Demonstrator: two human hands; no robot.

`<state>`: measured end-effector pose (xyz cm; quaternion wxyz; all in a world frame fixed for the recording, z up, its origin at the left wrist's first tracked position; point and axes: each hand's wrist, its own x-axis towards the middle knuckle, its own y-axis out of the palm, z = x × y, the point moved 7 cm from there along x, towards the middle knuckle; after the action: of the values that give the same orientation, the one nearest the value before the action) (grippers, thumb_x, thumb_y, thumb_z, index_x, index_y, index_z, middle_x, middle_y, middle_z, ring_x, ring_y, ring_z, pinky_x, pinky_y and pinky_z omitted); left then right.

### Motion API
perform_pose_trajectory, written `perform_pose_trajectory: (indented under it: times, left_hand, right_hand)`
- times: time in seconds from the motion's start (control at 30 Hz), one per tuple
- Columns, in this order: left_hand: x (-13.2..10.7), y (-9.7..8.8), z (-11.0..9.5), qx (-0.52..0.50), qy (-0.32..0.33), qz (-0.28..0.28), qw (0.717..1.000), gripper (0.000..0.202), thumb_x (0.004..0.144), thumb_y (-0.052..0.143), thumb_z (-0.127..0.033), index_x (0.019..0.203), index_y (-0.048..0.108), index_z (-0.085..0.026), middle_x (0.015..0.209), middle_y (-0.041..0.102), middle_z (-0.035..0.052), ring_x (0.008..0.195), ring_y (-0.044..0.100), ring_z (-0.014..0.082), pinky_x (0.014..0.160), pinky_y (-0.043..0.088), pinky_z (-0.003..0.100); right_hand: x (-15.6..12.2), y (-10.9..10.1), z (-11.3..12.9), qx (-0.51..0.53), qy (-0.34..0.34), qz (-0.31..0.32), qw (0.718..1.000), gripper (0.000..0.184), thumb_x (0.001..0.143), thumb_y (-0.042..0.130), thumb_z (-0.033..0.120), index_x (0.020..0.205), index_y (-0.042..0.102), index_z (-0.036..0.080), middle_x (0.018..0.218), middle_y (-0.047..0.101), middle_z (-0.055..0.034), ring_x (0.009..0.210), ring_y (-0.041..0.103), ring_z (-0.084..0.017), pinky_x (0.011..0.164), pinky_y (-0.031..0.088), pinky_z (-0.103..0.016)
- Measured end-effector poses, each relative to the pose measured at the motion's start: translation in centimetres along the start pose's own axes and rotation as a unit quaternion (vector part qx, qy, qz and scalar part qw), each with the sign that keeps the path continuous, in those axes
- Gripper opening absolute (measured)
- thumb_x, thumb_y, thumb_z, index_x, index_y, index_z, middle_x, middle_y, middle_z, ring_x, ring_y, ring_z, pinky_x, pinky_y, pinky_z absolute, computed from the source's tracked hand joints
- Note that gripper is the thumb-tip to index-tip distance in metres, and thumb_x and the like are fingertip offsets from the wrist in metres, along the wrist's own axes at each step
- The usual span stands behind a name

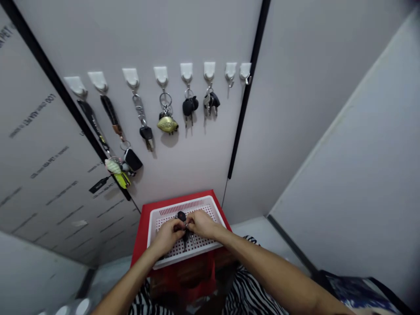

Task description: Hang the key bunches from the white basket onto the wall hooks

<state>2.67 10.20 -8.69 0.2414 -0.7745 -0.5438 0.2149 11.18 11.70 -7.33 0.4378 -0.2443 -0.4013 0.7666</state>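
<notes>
Both hands meet over a white perforated basket (155, 264), fingers closed around one bunch of keys (186, 238) with a dark key head. My left hand (168, 236) pinches the bunch from the left. From the right, the fingertips of my right hand (201, 224) grip near its ring, which is mostly hidden by the fingers. A dark round piece (181, 215) shows just behind the fingers; whether it belongs to the same bunch I cannot tell. Metal key blades hang downward between the hands, above the basket floor.
Under the basket is a red surface (139, 236). On the wall, several white hooks (131, 78) hold key sets, including a gold football-shaped keychain (167, 124) and a black fob (133, 159). The two rightmost hooks (245, 72) carry no keys. A dark bag (364, 291) lies at lower right.
</notes>
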Motion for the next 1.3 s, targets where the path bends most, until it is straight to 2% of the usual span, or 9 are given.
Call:
perform_pose_trajectory:
  times: [0.2, 0.37, 0.53, 0.67, 0.83, 1.0, 1.07, 1.13, 1.3]
  left_hand:
    - [0.5, 0.6, -2.4, -0.150, 0.034, 0.003, 0.988, 0.024, 0.059, 0.047, -0.019, 0.082, 0.047, -0.013, 0.082, 0.054, 0.0039, 0.078, 0.047, 0.0139, 0.071, 0.035, 0.024]
    - [1.0, -0.1, -5.5, -0.222, 0.047, 0.000, 0.974, 0.023, 0.063, 0.045, -0.026, 0.081, 0.050, -0.012, 0.082, 0.055, 0.0038, 0.078, 0.046, 0.0140, 0.073, 0.035, 0.025]
    - [2.4, -0.6, -10.0, -0.251, 0.072, 0.002, 0.965, 0.020, 0.063, 0.044, -0.023, 0.077, 0.050, -0.011, 0.072, 0.054, 0.0028, 0.065, 0.047, 0.0106, 0.062, 0.038, 0.023]
    - [5.0, -2.0, -15.1, -0.244, 0.123, -0.030, 0.961, 0.019, 0.065, 0.041, -0.022, 0.076, 0.050, -0.010, 0.068, 0.054, 0.0027, 0.057, 0.047, 0.0087, 0.055, 0.038, 0.021]
    - [7.3, -6.1, -22.7, -0.137, 0.197, -0.122, 0.963, 0.019, 0.066, 0.039, -0.020, 0.078, 0.051, -0.012, 0.064, 0.055, 0.0018, 0.056, 0.048, 0.0087, 0.057, 0.039, 0.022]
    - [7.1, -10.5, -29.4, -0.056, 0.247, -0.264, 0.931, 0.028, 0.066, 0.041, -0.018, 0.093, 0.046, -0.015, 0.087, 0.055, 0.0045, 0.079, 0.048, 0.0127, 0.072, 0.037, 0.025]
    - [6.8, -11.6, -31.1, -0.042, 0.251, -0.305, 0.918, 0.033, 0.065, 0.042, -0.016, 0.098, 0.043, -0.015, 0.094, 0.052, 0.0053, 0.086, 0.046, 0.0127, 0.077, 0.034, 0.025]
    - [7.0, -11.9, -32.2, -0.026, 0.249, -0.315, 0.915, 0.035, 0.065, 0.041, -0.014, 0.099, 0.043, -0.015, 0.097, 0.051, 0.0059, 0.088, 0.046, 0.0128, 0.079, 0.033, 0.026]
    - [7.8, -11.7, -32.1, 0.006, 0.241, -0.291, 0.926, 0.038, 0.065, 0.038, -0.011, 0.102, 0.042, -0.015, 0.100, 0.050, 0.0071, 0.088, 0.046, 0.0141, 0.079, 0.034, 0.027]
  right_hand:
    - [-0.3, -1.3, -0.6, 0.216, 0.039, -0.011, 0.976, 0.019, 0.065, 0.043, 0.027, 0.062, 0.054, 0.012, 0.047, 0.045, 0.0029, 0.043, 0.038, -0.004, 0.040, 0.027, -0.014]
    - [-0.9, -4.9, -0.2, 0.323, 0.023, -0.052, 0.945, 0.020, 0.062, 0.047, 0.031, 0.060, 0.052, 0.011, 0.043, 0.041, 0.0047, 0.039, 0.035, -0.003, 0.037, 0.025, -0.014]
    - [-1.8, -10.2, -0.1, 0.334, 0.007, -0.106, 0.937, 0.018, 0.061, 0.049, 0.029, 0.058, 0.052, 0.012, 0.045, 0.045, 0.0039, 0.041, 0.039, -0.004, 0.040, 0.030, -0.016]
    - [-2.3, -16.3, 0.2, 0.339, 0.002, -0.179, 0.923, 0.017, 0.060, 0.048, 0.029, 0.058, 0.051, 0.012, 0.042, 0.045, 0.0045, 0.038, 0.040, -0.005, 0.040, 0.032, -0.017]
    - [-3.0, -24.8, 2.1, 0.330, -0.030, -0.287, 0.899, 0.016, 0.060, 0.050, 0.027, 0.059, 0.051, 0.011, 0.040, 0.046, 0.0044, 0.037, 0.041, -0.004, 0.039, 0.034, -0.016]
    - [-2.9, -32.0, 4.1, 0.329, -0.072, -0.401, 0.852, 0.010, 0.061, 0.050, 0.020, 0.057, 0.049, 0.011, 0.039, 0.046, 0.0044, 0.035, 0.042, -0.004, 0.036, 0.036, -0.015]
    - [-2.5, -34.1, 4.3, 0.334, -0.073, -0.435, 0.833, 0.009, 0.061, 0.049, 0.018, 0.055, 0.048, 0.012, 0.039, 0.045, 0.0047, 0.035, 0.042, -0.004, 0.034, 0.036, -0.015]
    - [-2.0, -35.5, 4.2, 0.335, -0.065, -0.456, 0.822, 0.009, 0.062, 0.049, 0.017, 0.054, 0.047, 0.012, 0.039, 0.044, 0.0047, 0.034, 0.042, -0.004, 0.032, 0.037, -0.015]
    - [-0.9, -36.3, 2.6, 0.327, -0.010, -0.480, 0.814, 0.010, 0.061, 0.049, 0.016, 0.052, 0.046, 0.013, 0.041, 0.044, 0.0039, 0.034, 0.042, -0.005, 0.031, 0.037, -0.016]
